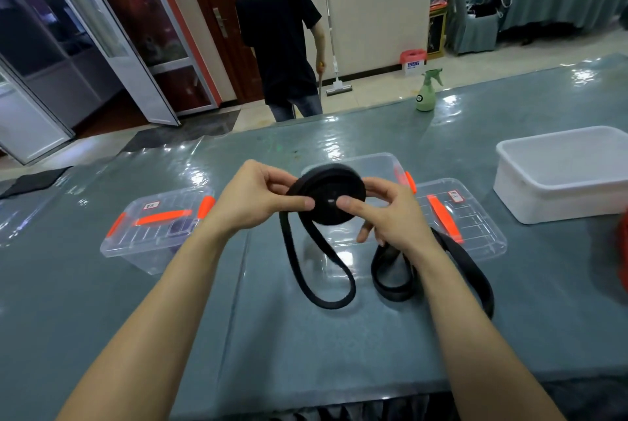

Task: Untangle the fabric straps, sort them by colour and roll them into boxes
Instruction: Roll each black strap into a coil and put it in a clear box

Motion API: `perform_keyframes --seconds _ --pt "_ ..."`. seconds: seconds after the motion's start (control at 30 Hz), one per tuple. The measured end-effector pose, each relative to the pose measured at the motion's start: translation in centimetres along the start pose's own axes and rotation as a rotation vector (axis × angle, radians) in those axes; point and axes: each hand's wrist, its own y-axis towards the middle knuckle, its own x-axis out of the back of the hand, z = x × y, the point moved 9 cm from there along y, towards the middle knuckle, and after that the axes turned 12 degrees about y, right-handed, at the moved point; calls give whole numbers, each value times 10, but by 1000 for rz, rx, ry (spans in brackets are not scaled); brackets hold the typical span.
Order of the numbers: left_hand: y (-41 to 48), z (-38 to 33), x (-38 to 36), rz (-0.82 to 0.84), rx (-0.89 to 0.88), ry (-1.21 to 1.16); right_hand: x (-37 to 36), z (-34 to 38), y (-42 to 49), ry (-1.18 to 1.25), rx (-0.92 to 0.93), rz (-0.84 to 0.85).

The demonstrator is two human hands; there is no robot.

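light: bright, even indoor | glare: patches on glossy table cover | edges: wide-angle bending | focus: slightly soft

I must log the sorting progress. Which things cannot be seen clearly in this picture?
- Red object, head view: cut off by the right edge.
- Labels on the clear boxes: too small to read.
- Black strap: partly hidden behind the right hand.
- White tub: its wall hides the inside.

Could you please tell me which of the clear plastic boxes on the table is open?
The middle box, right behind the black roll in the hands. It has no lid on, while the left box and right box have lids with orange handles.
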Motion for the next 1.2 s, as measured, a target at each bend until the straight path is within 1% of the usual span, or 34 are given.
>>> perform_keyframes --seconds 0.1,0.2,0.27,0.33,0.47,0.53,0.57,0.6,0.67,0.77,0.83,0.9,0.93,1.0,1.13,1.2 --pt "7 -14 -3 66 -94 490 -4 3 -1 -179 52 59" --pt "9 -26 -15 136 -154 761 -25 6 -4 -340 137 143" --pt "10 -29 -12 151 -152 823 -32 10 -5 -457 194 113" --pt "12 -31 -6 162 -142 821 -37 15 -6 -539 238 89" --pt "13 -34 -5 176 -161 898 -47 6 -3 -559 165 221" --pt "14 -36 -8 179 -192 909 -46 3 -1 -573 187 221" --pt "14 -36 -7 171 -201 885 -44 3 0 -539 206 194" --pt "15 -34 -4 160 -197 811 -39 5 1 -486 222 160" --pt "15 -24 7 152 -152 550 -28 8 3 -363 230 90" --pt "10 -8 20 129 -111 174 -10 14 7 -78 180 20" --pt "6 -5 22 69 -104 -31 -6 19 9 70 175 2" --pt "4 -2 21 -14 -83 -205 -6 20 9 155 178 -15" --pt "4 -3 20 -48 -87 -250 -6 19 9 185 175 -31" --pt "3 -7 19 -93 -103 -248 -6 14 8 224 165 -62" --pt "5 -17 29 -152 -137 -28 -8 7 6 272 128 -79" --pt "7 -19 30 -124 -143 -37 -8 6 6 305 124 -91"
